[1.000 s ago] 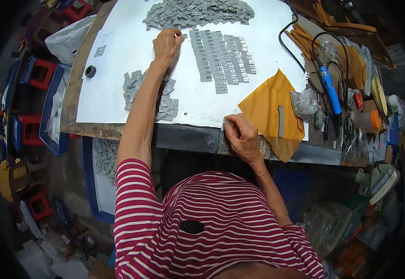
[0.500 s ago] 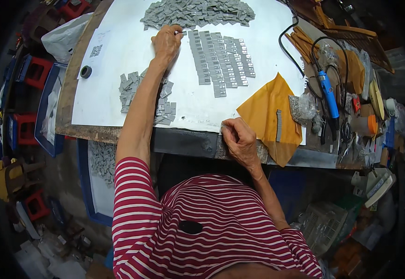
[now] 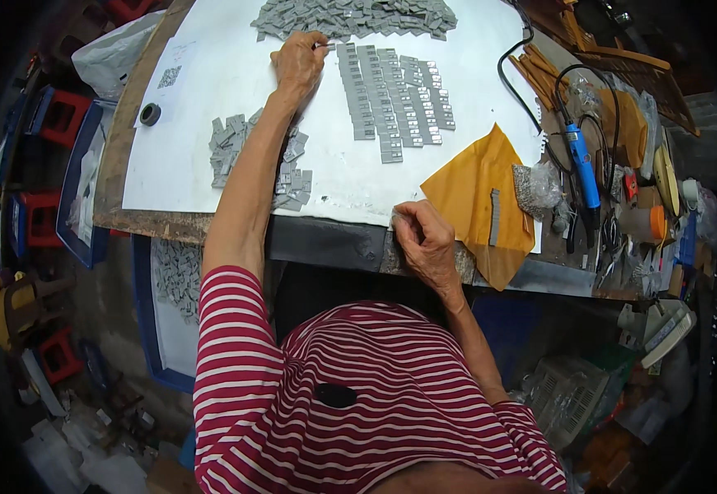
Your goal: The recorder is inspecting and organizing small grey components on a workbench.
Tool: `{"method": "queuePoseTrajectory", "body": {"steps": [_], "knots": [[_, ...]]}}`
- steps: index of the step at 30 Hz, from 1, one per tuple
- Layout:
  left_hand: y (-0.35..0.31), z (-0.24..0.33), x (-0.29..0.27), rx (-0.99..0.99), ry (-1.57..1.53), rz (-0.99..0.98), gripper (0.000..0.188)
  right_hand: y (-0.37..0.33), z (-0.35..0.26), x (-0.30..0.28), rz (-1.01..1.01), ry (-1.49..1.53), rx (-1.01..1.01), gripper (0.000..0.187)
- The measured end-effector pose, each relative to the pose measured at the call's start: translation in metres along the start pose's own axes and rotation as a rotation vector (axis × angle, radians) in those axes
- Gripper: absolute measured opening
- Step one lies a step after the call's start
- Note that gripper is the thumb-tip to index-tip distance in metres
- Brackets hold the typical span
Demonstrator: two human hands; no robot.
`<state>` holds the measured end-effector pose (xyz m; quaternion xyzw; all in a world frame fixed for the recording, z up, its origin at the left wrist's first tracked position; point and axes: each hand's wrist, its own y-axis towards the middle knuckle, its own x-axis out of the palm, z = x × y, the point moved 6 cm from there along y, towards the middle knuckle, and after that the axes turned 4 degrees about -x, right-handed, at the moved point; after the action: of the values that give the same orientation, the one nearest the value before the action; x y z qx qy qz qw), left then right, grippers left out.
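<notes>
My left hand [image 3: 297, 64] reaches to the far part of the white-covered table, finger and thumb pinched at a small flat grey piece [image 3: 331, 47]. That piece lies at the top of the leftmost of several staggered columns of grey pieces [image 3: 389, 103]. Just beyond the fingers spreads a large heap of similar pieces [image 3: 358, 18]. A smaller loose pile [image 3: 228, 148] sits partly hidden under my left forearm. At the table's near edge my right hand [image 3: 428, 247] rests with curled, closed fingers; whatever they hold, if anything, is hidden.
Right of my right hand lies a brown paper sheet [image 3: 478, 193] bearing a grey strip [image 3: 494, 216]. Beyond it are a blue corded tool [image 3: 582, 165], plastic bags and clutter. A tape roll [image 3: 151, 114] sits at left. Below the table edge stands a blue tray [image 3: 151, 321] with grey pieces.
The whole view has shifted slightly, with the table a little higher in the picture. Both hands keep nearly the same poses and places on the table.
</notes>
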<state>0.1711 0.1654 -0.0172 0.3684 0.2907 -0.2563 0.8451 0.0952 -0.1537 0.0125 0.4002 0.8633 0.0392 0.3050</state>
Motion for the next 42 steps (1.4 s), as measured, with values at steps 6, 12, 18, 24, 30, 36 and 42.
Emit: {"method": "queuePoseTrajectory", "body": {"steps": [6, 12, 18, 24, 30, 36, 42], "knots": [[-0.014, 0.044, -0.042, -0.04, -0.271, -0.045, 0.023, 0.0, 0.004, -0.003, 0.04, -0.013, 0.004, 0.008], [-0.039, 0.005, -0.067, 0.176, -0.173, -0.262, 0.022, 0.001, 0.003, 0.002, 0.018, 0.021, 0.01, 0.01], [-0.073, 0.012, -0.088, 0.109, -0.027, -0.362, 0.014, -0.003, 0.001, -0.001, 0.039, -0.019, -0.037, 0.009], [-0.071, 0.021, -0.079, 0.221, 0.104, -0.404, 0.012, -0.003, 0.0, 0.0, 0.039, -0.017, -0.039, 0.009], [-0.071, 0.032, -0.076, 0.315, 0.26, -0.415, 0.01, -0.004, 0.004, 0.0, 0.034, -0.01, -0.024, 0.009], [-0.072, 0.033, -0.079, 0.172, 0.18, -0.526, 0.009, -0.004, 0.006, 0.0, 0.034, -0.017, -0.037, 0.009], [-0.07, 0.03, -0.081, 0.23, 0.171, -0.483, 0.011, -0.004, 0.003, -0.001, 0.042, 0.0, -0.052, 0.01]]}}
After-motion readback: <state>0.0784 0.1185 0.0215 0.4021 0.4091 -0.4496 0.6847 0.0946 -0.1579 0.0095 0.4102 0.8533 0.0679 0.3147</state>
